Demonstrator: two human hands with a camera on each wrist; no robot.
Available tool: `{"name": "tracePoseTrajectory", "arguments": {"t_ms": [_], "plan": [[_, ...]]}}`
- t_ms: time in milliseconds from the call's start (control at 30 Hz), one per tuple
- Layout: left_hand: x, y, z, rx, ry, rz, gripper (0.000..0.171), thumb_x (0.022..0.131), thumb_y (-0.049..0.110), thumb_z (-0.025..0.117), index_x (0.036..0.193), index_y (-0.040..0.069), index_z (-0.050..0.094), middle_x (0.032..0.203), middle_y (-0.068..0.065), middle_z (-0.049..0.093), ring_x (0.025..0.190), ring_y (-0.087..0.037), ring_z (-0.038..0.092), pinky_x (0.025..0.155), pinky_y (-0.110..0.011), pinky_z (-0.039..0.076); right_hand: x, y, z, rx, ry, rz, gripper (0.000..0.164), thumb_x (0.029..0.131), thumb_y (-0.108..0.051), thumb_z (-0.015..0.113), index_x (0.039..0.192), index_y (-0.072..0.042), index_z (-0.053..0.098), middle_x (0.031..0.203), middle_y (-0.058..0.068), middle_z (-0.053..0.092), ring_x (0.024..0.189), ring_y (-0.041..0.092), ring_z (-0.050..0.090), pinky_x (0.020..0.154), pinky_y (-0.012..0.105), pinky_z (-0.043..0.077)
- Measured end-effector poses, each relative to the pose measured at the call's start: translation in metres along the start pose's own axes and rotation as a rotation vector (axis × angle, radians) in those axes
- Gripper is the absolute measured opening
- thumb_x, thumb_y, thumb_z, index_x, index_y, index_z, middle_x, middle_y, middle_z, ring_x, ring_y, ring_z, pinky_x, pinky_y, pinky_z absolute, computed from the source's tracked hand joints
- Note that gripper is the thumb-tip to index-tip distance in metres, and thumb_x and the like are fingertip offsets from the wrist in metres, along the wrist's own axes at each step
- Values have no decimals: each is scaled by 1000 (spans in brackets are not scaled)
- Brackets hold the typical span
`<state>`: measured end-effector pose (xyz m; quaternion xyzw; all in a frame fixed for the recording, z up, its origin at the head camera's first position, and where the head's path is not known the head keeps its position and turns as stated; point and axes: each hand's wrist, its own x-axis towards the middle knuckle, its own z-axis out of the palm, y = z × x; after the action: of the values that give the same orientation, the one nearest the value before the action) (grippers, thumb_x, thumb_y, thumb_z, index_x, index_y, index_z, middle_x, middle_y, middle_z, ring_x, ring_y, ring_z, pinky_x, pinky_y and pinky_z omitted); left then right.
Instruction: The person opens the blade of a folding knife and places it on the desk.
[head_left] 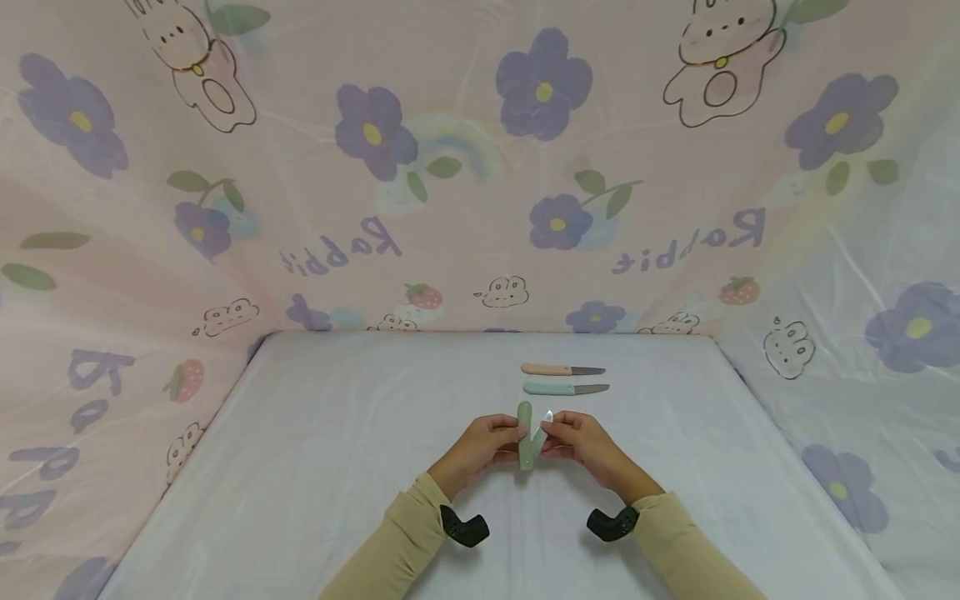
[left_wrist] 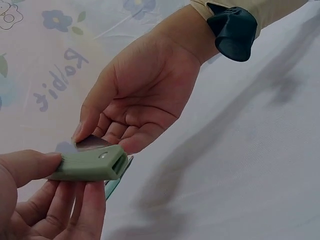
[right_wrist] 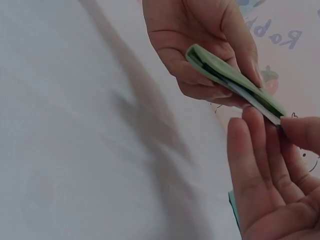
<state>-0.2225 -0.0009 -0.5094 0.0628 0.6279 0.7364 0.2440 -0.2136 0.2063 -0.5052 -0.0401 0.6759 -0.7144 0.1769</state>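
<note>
My left hand grips the pale green handle of a folding knife, thumb on one side and fingers on the other. From the handle the shiny blade stands out at a narrow angle, partly unfolded. My right hand pinches the blade near its tip between thumb and fingers. In the left wrist view, the handle shows a rivet and an open slot at its end. The right wrist view looks along the groove of the handle, with the blade lying partly inside it.
Beyond the hands, two more knives lie side by side with blades out to the right, one with a beige handle, one with a mint handle. They rest on a white-covered table. Patterned curtains enclose its back and sides.
</note>
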Motion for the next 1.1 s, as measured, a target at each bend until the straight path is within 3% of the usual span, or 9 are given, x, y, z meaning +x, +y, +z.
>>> {"name": "tracePoseTrajectory", "arguments": {"t_ms": [233,667,1100], "plan": [[1,-2,-3,-44,39,-7,32,87,14,66,111,-5,58,94,-8,64,79,-16,63,79,-37,54,-4,1,-5,35,-23,-18,20,91,-16,61,92,1,50,86,14,63,78,22,65,76,38,55],[-3,-2,-6,-162,24,10,33,89,11,63,114,-7,55,98,-9,63,87,-18,63,80,-32,54,-12,3,-15,99,-27,-30,15,94,-12,56,93,2,51,93,12,62,83,20,65,80,36,53],[0,-5,-4,-310,71,6,30,88,7,63,114,-6,53,99,-11,61,87,-20,63,84,-36,52,-18,5,-18,219,44,4,13,94,-11,55,96,1,52,92,12,65,86,19,66,84,35,51]]}}
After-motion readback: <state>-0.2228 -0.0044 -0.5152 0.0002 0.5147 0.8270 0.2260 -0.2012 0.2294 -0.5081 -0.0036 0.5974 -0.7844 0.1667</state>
